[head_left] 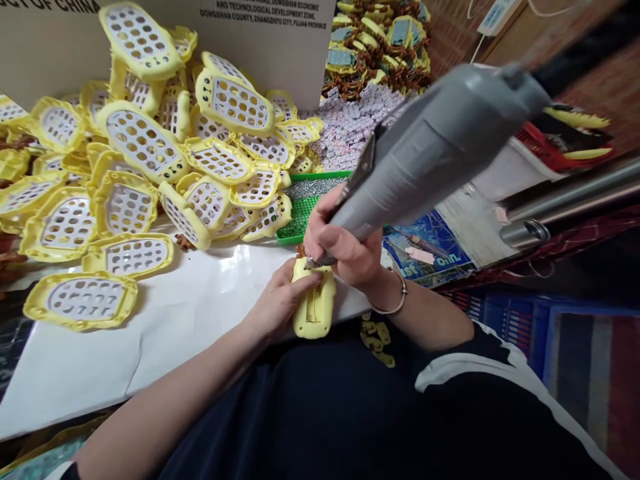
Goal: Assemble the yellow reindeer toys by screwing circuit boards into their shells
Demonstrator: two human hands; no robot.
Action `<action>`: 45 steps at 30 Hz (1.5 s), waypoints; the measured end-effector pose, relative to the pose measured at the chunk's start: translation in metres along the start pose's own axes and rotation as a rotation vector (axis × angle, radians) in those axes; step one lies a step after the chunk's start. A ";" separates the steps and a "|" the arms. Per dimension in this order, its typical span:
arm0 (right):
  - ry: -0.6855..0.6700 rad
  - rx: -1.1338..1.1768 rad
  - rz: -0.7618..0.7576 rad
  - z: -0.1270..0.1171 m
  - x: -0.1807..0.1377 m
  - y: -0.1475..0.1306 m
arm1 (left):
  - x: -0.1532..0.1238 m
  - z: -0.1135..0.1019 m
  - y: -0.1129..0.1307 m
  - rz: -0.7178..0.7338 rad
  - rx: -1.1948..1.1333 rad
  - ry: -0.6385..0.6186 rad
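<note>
We see a pile of shells (pixel 145 143) on the worktop (pixel 200 300), left of the tray (pixel 305 207). A box (pixel 270 40) stands behind the pile.

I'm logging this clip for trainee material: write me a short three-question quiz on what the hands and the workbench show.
1. True or false: the right hand holds a grey electric screwdriver with its tip on the small yellow plastic housing.
2. What steadies that housing? A) the left hand B) a clamp C) nothing
3. What lies heaped at the left on the white sheet?

Key: 1 true. 2 A. 3 yellow perforated plastic shells, in front of a cardboard box.
</note>
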State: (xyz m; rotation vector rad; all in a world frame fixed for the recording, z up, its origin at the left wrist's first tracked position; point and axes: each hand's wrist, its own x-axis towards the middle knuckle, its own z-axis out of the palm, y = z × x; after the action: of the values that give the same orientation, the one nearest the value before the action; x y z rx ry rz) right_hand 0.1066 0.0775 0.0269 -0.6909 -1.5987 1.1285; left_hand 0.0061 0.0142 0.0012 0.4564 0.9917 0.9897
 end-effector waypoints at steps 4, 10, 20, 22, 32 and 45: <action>-0.053 0.147 -0.122 -0.020 0.009 -0.017 | -0.004 0.003 0.003 -0.039 0.014 0.018; 0.450 -0.152 -0.182 -0.069 0.034 -0.004 | -0.018 -0.011 -0.003 -0.308 0.032 -0.193; 0.489 -0.087 -0.248 -0.091 0.047 0.040 | -0.015 -0.015 0.002 -0.223 -0.187 -0.058; 0.474 -0.106 -0.253 -0.093 0.048 0.045 | -0.014 -0.015 0.002 -0.208 -0.187 -0.042; 0.498 -0.109 -0.224 -0.093 0.050 0.044 | -0.017 -0.020 -0.001 -0.168 -0.183 -0.081; 0.152 0.286 -0.084 -0.024 -0.016 -0.055 | -0.019 -0.018 -0.006 -0.036 -0.244 -0.054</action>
State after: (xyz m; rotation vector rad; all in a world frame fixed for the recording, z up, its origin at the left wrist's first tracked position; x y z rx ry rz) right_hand 0.1400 0.0501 0.0713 -0.5027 -1.2950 1.1839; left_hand -0.0101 -0.0064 -0.0028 0.2598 0.8156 1.0454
